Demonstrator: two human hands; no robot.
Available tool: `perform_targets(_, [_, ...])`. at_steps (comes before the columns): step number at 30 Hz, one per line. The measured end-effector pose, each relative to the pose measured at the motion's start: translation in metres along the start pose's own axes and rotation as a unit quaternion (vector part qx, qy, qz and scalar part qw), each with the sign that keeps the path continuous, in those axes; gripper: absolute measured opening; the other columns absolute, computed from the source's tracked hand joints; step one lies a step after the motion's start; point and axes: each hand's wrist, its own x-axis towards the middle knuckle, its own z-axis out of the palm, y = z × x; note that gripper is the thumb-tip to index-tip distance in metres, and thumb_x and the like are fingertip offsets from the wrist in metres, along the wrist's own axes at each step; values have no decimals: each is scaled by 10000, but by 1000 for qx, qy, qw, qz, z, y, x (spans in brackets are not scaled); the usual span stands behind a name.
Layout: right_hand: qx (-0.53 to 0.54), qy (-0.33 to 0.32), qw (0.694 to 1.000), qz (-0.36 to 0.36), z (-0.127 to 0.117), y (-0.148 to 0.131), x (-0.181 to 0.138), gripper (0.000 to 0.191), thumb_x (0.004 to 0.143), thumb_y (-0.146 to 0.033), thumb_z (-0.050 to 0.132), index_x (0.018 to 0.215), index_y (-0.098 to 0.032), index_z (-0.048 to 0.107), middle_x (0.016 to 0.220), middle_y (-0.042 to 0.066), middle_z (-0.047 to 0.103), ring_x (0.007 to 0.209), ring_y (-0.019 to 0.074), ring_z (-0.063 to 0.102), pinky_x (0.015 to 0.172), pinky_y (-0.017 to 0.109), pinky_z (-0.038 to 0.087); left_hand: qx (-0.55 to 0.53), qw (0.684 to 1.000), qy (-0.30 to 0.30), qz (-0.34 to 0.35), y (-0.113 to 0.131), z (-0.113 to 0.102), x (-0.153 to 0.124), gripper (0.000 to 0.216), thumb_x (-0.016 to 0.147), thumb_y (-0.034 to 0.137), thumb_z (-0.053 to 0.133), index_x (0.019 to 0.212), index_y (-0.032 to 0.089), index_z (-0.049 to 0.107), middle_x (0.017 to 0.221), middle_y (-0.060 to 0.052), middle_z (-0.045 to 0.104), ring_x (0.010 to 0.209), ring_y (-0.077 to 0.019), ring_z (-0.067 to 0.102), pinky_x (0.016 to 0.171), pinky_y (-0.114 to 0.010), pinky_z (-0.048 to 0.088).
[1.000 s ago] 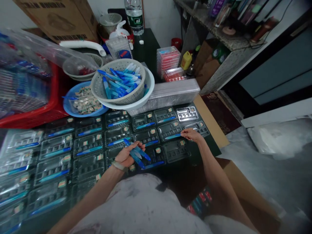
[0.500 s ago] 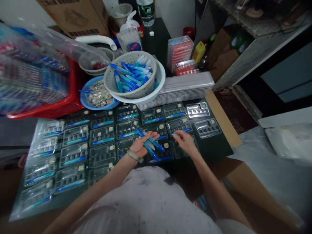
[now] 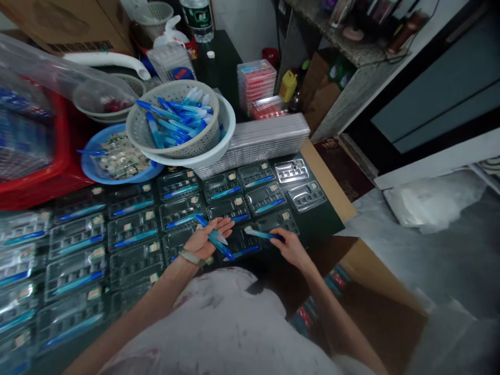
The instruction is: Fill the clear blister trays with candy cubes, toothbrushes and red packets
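Observation:
My left hand [image 3: 207, 240], palm up, has a few blue pens [image 3: 217, 244] lying across it under the thumb, its fingers stretched to the right. To its right, my right hand [image 3: 289, 246] grips one blue pen [image 3: 261, 234] by its dark blue end; the pale end points left toward my left palm. Both hands hover over rows of clear plastic blister trays. A tray with a small label [image 3: 275, 223] lies just behind the right hand's pen. Another blue pen [image 3: 242, 253] rests in a tray below the hands. Many trays farther left hold one pen each, such as this tray [image 3: 135, 232].
A grey perforated basket [image 3: 211, 136] of blue pens sits in a white basin [image 3: 228, 133] at the back. Beside it are a blue bowl [image 3: 91, 169] of small packets and a stack of clear trays [image 3: 269, 136]. A cardboard box [image 3: 375, 291] stands open below the table's right edge.
The view has swung right. My right hand has come away from a tray and now holds a pen out sideways. Fewer pens show in my left hand.

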Motion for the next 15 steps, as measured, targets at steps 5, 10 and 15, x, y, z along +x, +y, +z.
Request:
perform_targets(5, [-284, 4, 959, 16, -43, 50, -9, 219, 814, -196, 509, 991, -228, 634, 1006, 57, 617, 954, 199, 538, 795, 292, 373, -10, 1000, 20, 0, -1, -5, 0, 191, 879, 116, 447, 817, 80, 624, 1058, -153, 647, 1019, -270, 610, 819, -372, 526])
perform_targets(10, [-373, -21, 927, -14, -33, 55, -1, 229, 822, -197, 504, 997, -247, 644, 988, 66, 577, 935, 201, 498, 754, 297, 332, -13, 1000, 12, -4, -3, 1, -6, 192, 875, 111, 448, 828, 86, 632, 1035, -153, 652, 1010, -264, 614, 787, -359, 538])
perform_targets(15, [-410, -15, 912, -27, -21, 53, 6, 275, 829, -174, 456, 1020, -236, 644, 990, 95, 565, 928, 226, 471, 737, 326, 324, -11, 1000, 15, -2, -1, 3, -10, 217, 883, 115, 431, 813, 87, 634, 1009, -141, 660, 982, -253, 626, 783, -354, 534])
